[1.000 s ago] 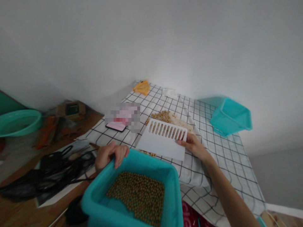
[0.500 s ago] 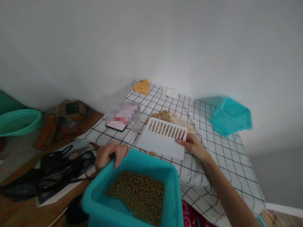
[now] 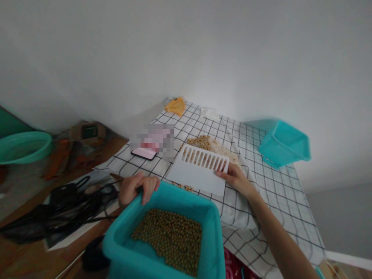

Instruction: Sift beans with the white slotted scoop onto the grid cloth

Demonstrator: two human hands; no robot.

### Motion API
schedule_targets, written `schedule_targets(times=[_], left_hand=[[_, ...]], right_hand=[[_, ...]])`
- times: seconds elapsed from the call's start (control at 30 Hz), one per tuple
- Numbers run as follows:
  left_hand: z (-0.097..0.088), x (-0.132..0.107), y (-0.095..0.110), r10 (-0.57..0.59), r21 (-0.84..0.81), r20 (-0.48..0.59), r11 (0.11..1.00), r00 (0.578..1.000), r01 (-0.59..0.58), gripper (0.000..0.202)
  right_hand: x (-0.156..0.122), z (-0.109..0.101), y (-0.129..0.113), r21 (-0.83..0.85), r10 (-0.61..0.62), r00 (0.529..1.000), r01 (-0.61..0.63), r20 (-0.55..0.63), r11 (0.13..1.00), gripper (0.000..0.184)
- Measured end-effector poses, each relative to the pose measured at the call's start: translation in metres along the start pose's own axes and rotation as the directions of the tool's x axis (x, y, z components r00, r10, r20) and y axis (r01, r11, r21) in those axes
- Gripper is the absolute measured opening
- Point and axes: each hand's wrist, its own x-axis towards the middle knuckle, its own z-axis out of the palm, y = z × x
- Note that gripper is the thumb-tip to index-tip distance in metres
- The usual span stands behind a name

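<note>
My left hand [image 3: 139, 188] grips the far left rim of a teal plastic bin [image 3: 216, 221], its fingers hooked over the edge. Inside the bin lies a layer of small round brownish beads or beans [image 3: 171, 234]. With its thumb on top, my right hand [image 3: 234, 178] holds the right end of a flat white plastic board [image 3: 197, 174] with a row of slots. The board rests over the checked cloth, just beyond the bin. Past its slotted edge lies a heap of yellowish grains [image 3: 202, 141] beside paler crumbs [image 3: 221, 149]. A few grains [image 3: 186, 187] sit along the board's near edge.
A second teal bin [image 3: 286, 143] stands tilted on the right of the checked cloth [image 3: 279, 193]. Left lie a phone [image 3: 143, 153], a yellow cloth [image 3: 176, 106] and a white tissue [image 3: 209, 113]. A black bag with cords [image 3: 66, 201] and a green basin [image 3: 26, 147] are farther left.
Almost nothing differs. The view has shifted very slightly; both hands keep their hold on the bin and the board.
</note>
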Motion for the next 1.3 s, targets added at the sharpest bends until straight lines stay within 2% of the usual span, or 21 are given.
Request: schedule_targets(times=[0.1, 0.23, 0.3, 0.57, 0.87, 1.3], left_hand=[[0.000, -0.001, -0.002, 0.001, -0.016, -0.022, 1.000, 1.000, -0.001, 0.071], [-0.002, -0.002, -0.003, -0.006, -0.012, -0.008, 1.000, 1.000, 0.006, 0.071], [-0.003, -0.002, -0.003, -0.015, -0.006, 0.003, 1.000, 1.000, 0.015, 0.072], [0.000, -0.001, -0.002, -0.005, -0.001, -0.002, 1.000, 1.000, 0.005, 0.072], [-0.001, 0.000, -0.001, -0.008, -0.003, 0.005, 1.000, 1.000, 0.008, 0.072], [0.001, 0.000, -0.001, -0.021, -0.011, -0.044, 1.000, 0.999, 0.021, 0.072]], right_hand=[[-0.004, -0.006, -0.007, 0.030, -0.005, 0.999, 0.006, -0.038, 1.000, 0.028], [-0.014, -0.021, -0.017, 0.052, -0.013, 0.981, 0.023, -0.191, 0.998, 0.023], [-0.018, -0.028, -0.019, 0.060, 0.000, 0.975, 0.014, -0.224, 0.998, 0.022], [-0.019, -0.033, -0.020, 0.031, 0.028, 0.983, -0.023, -0.184, 0.999, 0.023], [-0.019, -0.033, -0.020, 0.024, 0.050, 0.979, -0.046, -0.198, 0.999, 0.024], [-0.017, -0.035, -0.024, -0.045, 0.004, 0.987, -0.011, -0.159, 0.999, 0.022]])
